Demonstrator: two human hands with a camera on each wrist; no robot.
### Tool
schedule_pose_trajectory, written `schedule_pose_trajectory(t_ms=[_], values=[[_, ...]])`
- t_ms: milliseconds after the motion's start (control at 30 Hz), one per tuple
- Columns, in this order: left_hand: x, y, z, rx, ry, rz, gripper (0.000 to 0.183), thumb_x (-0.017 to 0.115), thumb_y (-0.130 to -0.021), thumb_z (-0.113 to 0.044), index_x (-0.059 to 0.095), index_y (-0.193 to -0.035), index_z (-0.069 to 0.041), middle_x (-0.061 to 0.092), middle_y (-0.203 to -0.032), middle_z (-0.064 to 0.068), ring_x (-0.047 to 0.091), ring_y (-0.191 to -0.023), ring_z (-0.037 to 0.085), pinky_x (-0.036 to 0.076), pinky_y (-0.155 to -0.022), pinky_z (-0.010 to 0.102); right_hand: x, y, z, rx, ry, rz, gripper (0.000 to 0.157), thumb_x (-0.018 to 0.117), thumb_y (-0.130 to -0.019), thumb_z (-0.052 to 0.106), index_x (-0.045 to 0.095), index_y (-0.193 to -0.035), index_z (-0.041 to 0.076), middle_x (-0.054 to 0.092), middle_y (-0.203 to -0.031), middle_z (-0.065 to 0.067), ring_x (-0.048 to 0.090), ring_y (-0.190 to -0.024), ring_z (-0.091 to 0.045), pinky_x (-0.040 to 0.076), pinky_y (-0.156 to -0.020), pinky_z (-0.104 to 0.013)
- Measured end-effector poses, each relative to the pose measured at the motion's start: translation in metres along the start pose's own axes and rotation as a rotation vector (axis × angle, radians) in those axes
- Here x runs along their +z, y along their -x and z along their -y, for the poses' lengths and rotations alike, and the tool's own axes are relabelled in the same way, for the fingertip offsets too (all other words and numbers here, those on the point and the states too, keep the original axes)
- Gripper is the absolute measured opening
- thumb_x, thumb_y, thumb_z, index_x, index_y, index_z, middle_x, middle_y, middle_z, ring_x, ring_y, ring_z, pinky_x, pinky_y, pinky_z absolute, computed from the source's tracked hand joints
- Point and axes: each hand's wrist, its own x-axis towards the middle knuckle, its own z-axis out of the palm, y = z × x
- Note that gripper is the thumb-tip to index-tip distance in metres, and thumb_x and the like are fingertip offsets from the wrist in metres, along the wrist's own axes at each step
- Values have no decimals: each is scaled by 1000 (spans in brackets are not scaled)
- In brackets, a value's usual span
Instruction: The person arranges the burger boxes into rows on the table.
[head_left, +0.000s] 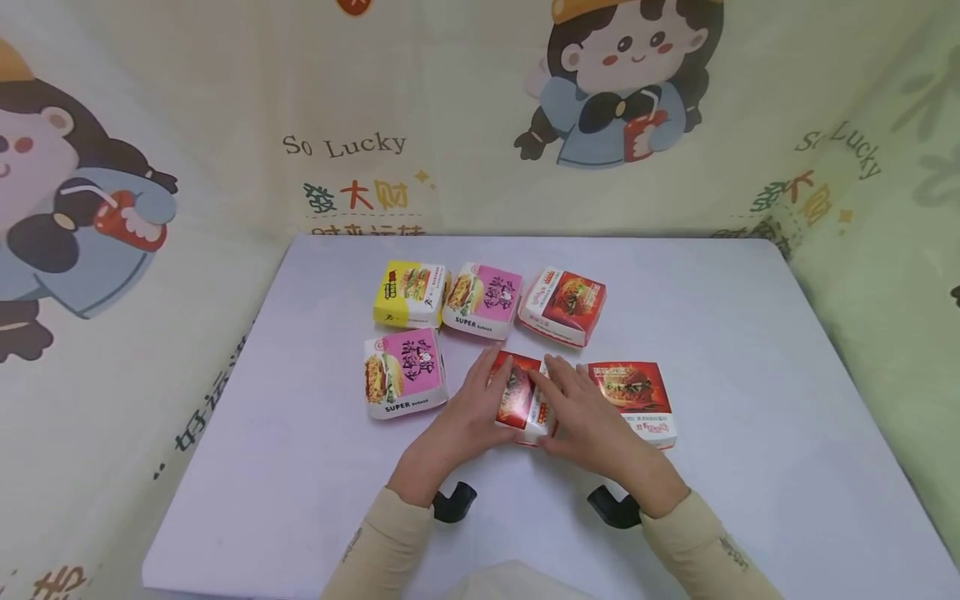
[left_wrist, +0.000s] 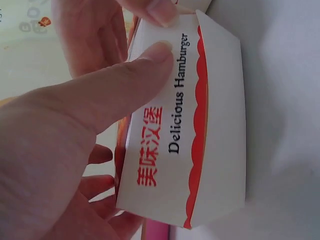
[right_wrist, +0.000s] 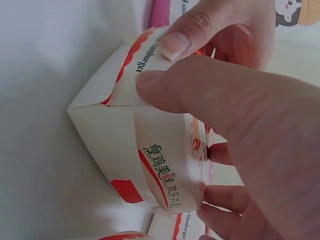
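Both hands hold a red and white hamburger box point(head_left: 519, 398) low over the middle of the table. My left hand point(head_left: 474, 408) grips its left side, with the thumb point(left_wrist: 155, 55) pressed on the white front face that reads "Delicious Hamburger". On the other side my right hand point(head_left: 588, 412) grips it, its thumb point(right_wrist: 160, 87) against the same front face near the corner. The fingers of both hands reach over the top toward the far side, where they are partly hidden. Another red hamburger box point(head_left: 633, 400) sits just right of my right hand, partly covered by it.
Behind the hands stand a yellow burger box point(head_left: 411, 294), a pink one point(head_left: 483, 300) and a red one point(head_left: 564, 306) in a row. A second pink box point(head_left: 405, 372) lies left of my left hand. The white table point(head_left: 750, 500) meets a printed cloth backdrop point(head_left: 465, 117).
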Motion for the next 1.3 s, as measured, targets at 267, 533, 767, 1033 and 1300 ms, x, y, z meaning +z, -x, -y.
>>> schedule_pose_trajectory(t_ms=[267,533,767,1033,1300], values=[[-3,-1,3,-62,80,19,108,84,-80,-28,12,-161,-21,-1,-168,5,25,-148,31,44,-112,47,2,-1,0,14,-14,-38,92,89,-72,36,44,-149,11,42,-152,-18,39,-141,-36,32,-117,-58],[-7,0,5,-80,8,-32,92,78,-85,-29,23,-159,-21,23,-164,9,35,-145,29,44,-112,45,4,-3,5,100,-40,-92,86,87,-73,40,48,-145,14,42,-150,-19,38,-139,-36,50,-103,-54],[-7,3,9,-91,-91,-73,84,79,-85,-26,34,-155,-25,34,-159,9,39,-142,29,47,-110,44,7,-2,5,88,-46,-118,86,87,-73,42,50,-144,14,46,-143,-19,45,-129,-35,53,-99,-52],[-8,7,-1,-81,-137,-50,91,80,-81,-40,33,-155,-16,29,-160,12,35,-143,30,47,-109,47,6,0,5,94,-56,-120,84,89,-73,34,49,-144,13,47,-142,-20,46,-131,-38,36,-114,-60],[2,5,-8,-120,-154,-83,107,81,-74,-55,27,-156,-13,24,-162,15,30,-146,35,44,-110,55,9,2,8,108,-56,-117,80,87,-75,27,48,-144,12,45,-145,-20,46,-133,-38,49,-103,-56]])
